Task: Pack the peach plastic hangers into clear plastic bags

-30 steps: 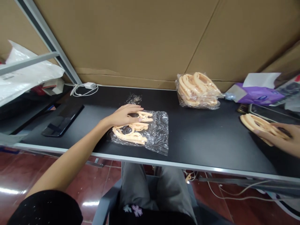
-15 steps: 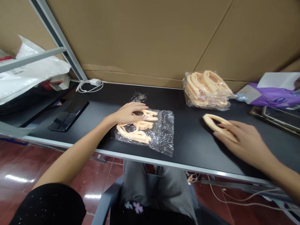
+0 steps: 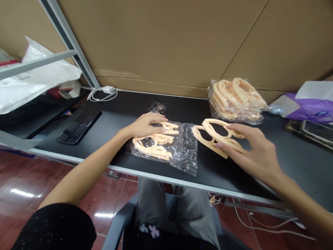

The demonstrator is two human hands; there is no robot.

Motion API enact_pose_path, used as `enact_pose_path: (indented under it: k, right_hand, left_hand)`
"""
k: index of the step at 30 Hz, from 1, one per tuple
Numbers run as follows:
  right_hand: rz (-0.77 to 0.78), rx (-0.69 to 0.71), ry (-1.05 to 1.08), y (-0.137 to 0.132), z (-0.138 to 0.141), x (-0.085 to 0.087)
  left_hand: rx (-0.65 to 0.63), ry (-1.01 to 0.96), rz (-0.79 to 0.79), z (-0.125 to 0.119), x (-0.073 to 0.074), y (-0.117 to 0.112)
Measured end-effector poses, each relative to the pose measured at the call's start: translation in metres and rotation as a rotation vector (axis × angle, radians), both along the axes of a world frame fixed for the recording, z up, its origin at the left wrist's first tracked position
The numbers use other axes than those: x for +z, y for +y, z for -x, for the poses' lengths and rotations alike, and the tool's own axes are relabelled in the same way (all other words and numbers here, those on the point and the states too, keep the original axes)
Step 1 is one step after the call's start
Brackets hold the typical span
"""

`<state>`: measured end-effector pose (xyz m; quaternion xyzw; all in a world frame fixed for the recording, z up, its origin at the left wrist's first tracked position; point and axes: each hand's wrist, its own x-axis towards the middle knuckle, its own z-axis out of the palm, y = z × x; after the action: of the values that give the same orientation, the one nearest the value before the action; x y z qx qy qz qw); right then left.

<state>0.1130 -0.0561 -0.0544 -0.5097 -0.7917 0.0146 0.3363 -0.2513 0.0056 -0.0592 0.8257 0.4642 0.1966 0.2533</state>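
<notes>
My right hand [image 3: 256, 152] is closed on beige plastic folding hangers [image 3: 212, 130], fingers above and thumb below. Two oval loops fan out to the left of it, just past the edge of a clear plastic bag [image 3: 186, 151]. Inside that bag lie more beige hangers [image 3: 152, 151], side by side on the black table. Across the upper left part of the bag my left hand [image 3: 145, 125] rests with its fingers stretched out and thumb apart. It partly covers the hangers under it.
A full bag of hangers [image 3: 236, 99] stands at the back right, near a purple tissue pack [image 3: 309, 106] and a phone [image 3: 317, 130]. On the left are a black phone [image 3: 79, 125], a white charger cable [image 3: 104, 93] and a metal post [image 3: 75, 45]. Small debris [image 3: 157, 107] lies behind the bag.
My right hand has moved left toward the bag, and the hangers in it now show as two fanned loops. My left hand stays on the bag. The view has shifted slightly.
</notes>
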Motion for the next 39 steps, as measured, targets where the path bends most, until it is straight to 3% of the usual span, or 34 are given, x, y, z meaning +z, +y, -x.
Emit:
enact_pose_path:
  k: [4,7,15,22,26,32,39]
  right_hand:
    - [0.078,0.217,-0.138,-0.006,0.008,0.026]
    - [0.162,0.258,-0.253,-0.002,0.02,0.033]
    - [0.169,0.251,-0.09,0.017,0.062,0.022]
    - [0.134,0.396,-0.028,0.04,0.112,0.006]
    - [0.146,0.454,-0.089,0.045,0.099,0.004]
    - [0.106,0.26,-0.076,0.04,0.07,-0.005]
    - [-0.025,0.369,-0.096,0.044,0.095,-0.01]
  left_hand:
    - [0.038,-0.102,0.032,0.0,-0.003,0.0]
    - [0.068,-0.079,0.042,-0.001,-0.002,0.0]
    - [0.163,-0.289,0.227,-0.004,0.002,-0.003]
    - [0.117,-0.216,0.154,-0.004,0.0,-0.002]
    - [0.094,-0.173,0.093,-0.002,-0.003,0.001]
    - [0.085,-0.158,0.071,-0.002,-0.004,0.002]
    - [0.06,-0.121,0.05,-0.001,-0.006,0.002]
